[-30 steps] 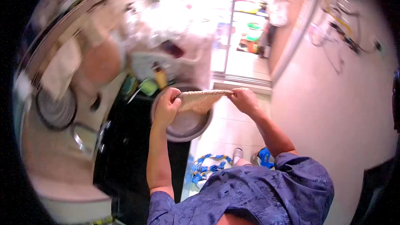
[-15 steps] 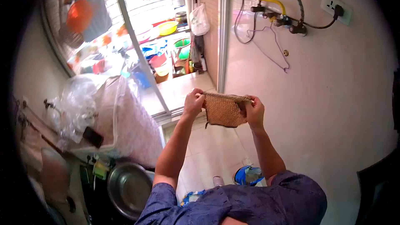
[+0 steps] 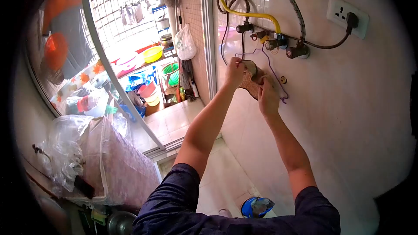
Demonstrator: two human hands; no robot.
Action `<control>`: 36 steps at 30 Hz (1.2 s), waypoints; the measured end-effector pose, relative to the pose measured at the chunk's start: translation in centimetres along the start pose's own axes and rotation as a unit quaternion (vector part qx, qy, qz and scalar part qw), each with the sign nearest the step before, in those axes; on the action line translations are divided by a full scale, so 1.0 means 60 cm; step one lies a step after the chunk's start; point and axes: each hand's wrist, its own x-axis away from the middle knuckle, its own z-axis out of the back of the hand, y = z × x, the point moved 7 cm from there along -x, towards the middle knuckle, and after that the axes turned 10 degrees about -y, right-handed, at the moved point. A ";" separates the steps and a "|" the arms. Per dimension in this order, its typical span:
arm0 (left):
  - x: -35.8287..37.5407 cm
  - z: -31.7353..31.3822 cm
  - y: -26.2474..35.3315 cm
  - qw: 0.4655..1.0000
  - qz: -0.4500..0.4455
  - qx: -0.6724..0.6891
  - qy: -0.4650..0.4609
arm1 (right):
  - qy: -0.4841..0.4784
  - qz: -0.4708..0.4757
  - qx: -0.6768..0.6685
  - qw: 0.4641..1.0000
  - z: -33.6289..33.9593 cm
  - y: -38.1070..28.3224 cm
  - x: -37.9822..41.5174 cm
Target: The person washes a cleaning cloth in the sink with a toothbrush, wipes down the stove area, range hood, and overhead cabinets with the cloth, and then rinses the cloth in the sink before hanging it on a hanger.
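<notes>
A tan, coarse-textured cloth (image 3: 248, 84) with a dark edge is stretched between my two hands, its upper part folded over. My left hand (image 3: 235, 73) pinches its left side, fingers closed. On the right side, my right hand (image 3: 268, 98) grips it between thumb and fingers. Both hands are raised in front of the wall, right at a purple wire hanger (image 3: 275, 76) that hangs below the pipe valves. The cloth and my left hand overlap the hanger's left part in this view and hide some of it.
Above the hands, a yellow hose (image 3: 250, 15) and dark hoses meet valves (image 3: 297, 52) on the wall. A plugged socket (image 3: 347, 17) is at right. A sliding door frame (image 3: 117, 74) opens onto a balcony with basins (image 3: 152, 54). A covered appliance (image 3: 126, 161) stands left; a blue bin (image 3: 257, 207) is below.
Both hands have moved up and to the right with the cloth, from over the floor to the hanger. The cloth, spread flat before, is now bunched and folded. The view has shifted too.
</notes>
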 end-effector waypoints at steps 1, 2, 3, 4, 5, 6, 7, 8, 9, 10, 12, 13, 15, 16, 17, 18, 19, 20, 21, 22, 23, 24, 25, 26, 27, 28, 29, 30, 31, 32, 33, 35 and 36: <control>-0.011 -0.012 -0.002 0.997 -0.016 -0.069 -0.011 | -0.058 -0.010 0.025 0.998 -0.013 0.008 -0.006; -0.021 -0.022 -0.004 0.990 -0.032 -0.138 -0.021 | -0.047 0.000 0.044 0.998 -0.011 0.008 -0.011; -0.021 -0.035 -0.020 0.986 -0.015 -0.157 -0.057 | -0.037 0.010 0.062 0.997 -0.011 0.006 -0.014; -0.010 -0.048 -0.023 0.980 0.002 -0.176 -0.093 | -0.027 0.020 0.079 0.996 -0.011 0.003 -0.018; -0.002 -0.058 -0.023 0.972 0.019 -0.195 -0.128 | -0.017 0.030 0.096 0.995 -0.010 0.000 -0.022; -0.010 -0.064 -0.043 0.945 -0.057 -0.287 -0.145 | -0.011 0.011 0.074 0.997 -0.009 0.008 -0.030; -0.001 -0.066 -0.027 0.930 -0.065 -0.325 -0.157 | -0.004 -0.008 0.052 0.999 -0.007 0.016 -0.039; 0.018 -0.066 0.002 0.914 -0.071 -0.362 -0.169 | 0.001 -0.028 0.030 0.999 -0.005 0.022 -0.043; 0.030 -0.068 0.019 0.896 -0.078 -0.398 -0.180 | -0.009 -0.023 0.034 0.999 -0.003 0.020 -0.042; 0.028 -0.066 0.013 0.903 -0.054 -0.387 -0.179 | -0.019 -0.018 0.037 0.999 0.005 0.015 -0.040; 0.017 -0.056 0.002 0.914 -0.008 -0.366 -0.174 | -0.063 -0.008 0.044 0.997 0.000 0.013 -0.039; 0.010 -0.053 -0.012 0.923 -0.023 -0.342 -0.176 | -0.098 -0.003 0.046 0.994 -0.006 0.021 -0.036; -0.005 -0.039 -0.048 0.937 -0.053 -0.294 -0.178 | -0.132 0.004 0.060 0.989 -0.010 0.031 -0.026; 0.003 -0.036 -0.037 0.925 -0.078 -0.314 -0.197 | -0.131 0.006 0.070 0.989 -0.006 0.034 -0.019; 0.019 -0.031 -0.019 0.911 -0.104 -0.334 -0.216 | -0.130 0.007 0.081 0.988 -0.001 0.036 -0.017; 0.031 -0.028 -0.006 0.896 -0.130 -0.353 -0.235 | -0.137 0.007 0.081 0.987 0.001 0.039 -0.018; 0.035 -0.022 -0.002 0.893 -0.162 -0.354 -0.228 | -0.146 0.007 0.082 0.986 0.004 0.041 -0.018; 0.040 -0.016 0.001 0.888 -0.193 -0.353 -0.222 | -0.155 0.007 0.082 0.985 0.005 0.043 -0.017; 0.044 -0.012 0.004 0.883 -0.224 -0.353 -0.215 | -0.122 0.041 0.036 0.991 0.015 0.037 -0.015; 0.040 -0.008 -0.002 0.886 -0.214 -0.352 -0.212 | -0.089 0.074 -0.010 0.993 0.027 0.030 -0.012; 0.033 -0.005 -0.007 0.890 -0.204 -0.352 -0.208 | -0.056 0.107 -0.055 0.991 0.040 0.022 -0.008; 0.028 -0.002 -0.013 0.893 -0.193 -0.351 -0.204 | -0.052 0.160 -0.055 0.984 0.049 0.010 -0.002; 0.026 0.001 -0.014 0.900 -0.173 -0.345 -0.204 | -0.046 0.212 -0.056 0.975 0.064 -0.008 0.004; 0.025 0.004 -0.015 0.905 -0.152 -0.340 -0.203 | -0.040 0.263 -0.057 0.962 0.071 -0.023 0.011; 0.024 0.008 -0.017 0.911 -0.131 -0.335 -0.204 | -0.045 0.246 -0.048 0.967 0.065 -0.022 0.011; 0.022 0.015 -0.022 0.931 -0.074 -0.289 -0.207 | -0.050 0.228 -0.039 0.972 0.056 -0.020 0.011; 0.022 0.020 -0.029 0.947 -0.017 -0.241 -0.210 | -0.056 0.209 -0.028 0.976 0.048 -0.016 0.012; 0.023 0.024 -0.035 0.958 0.040 -0.191 -0.212 | -0.062 0.200 0.000 0.978 0.036 -0.009 0.012; 0.026 0.023 -0.013 0.950 -0.038 -0.236 -0.201 | -0.069 0.191 0.028 0.979 0.024 -0.003 0.010; 0.035 0.024 0.010 0.935 -0.115 -0.279 -0.187 | -0.077 0.182 0.054 0.979 0.016 0.003 0.010; 0.048 0.027 0.029 0.912 -0.190 -0.321 -0.172 | -0.067 0.180 0.060 0.980 0.015 0.008 0.008; 0.080 0.037 0.036 0.900 -0.201 -0.372 -0.106 | -0.051 0.182 0.061 0.980 0.010 0.003 0.007; 0.095 0.048 0.034 0.890 -0.202 -0.398 -0.089 | -0.097 0.162 0.128 0.974 -0.015 0.012 0.009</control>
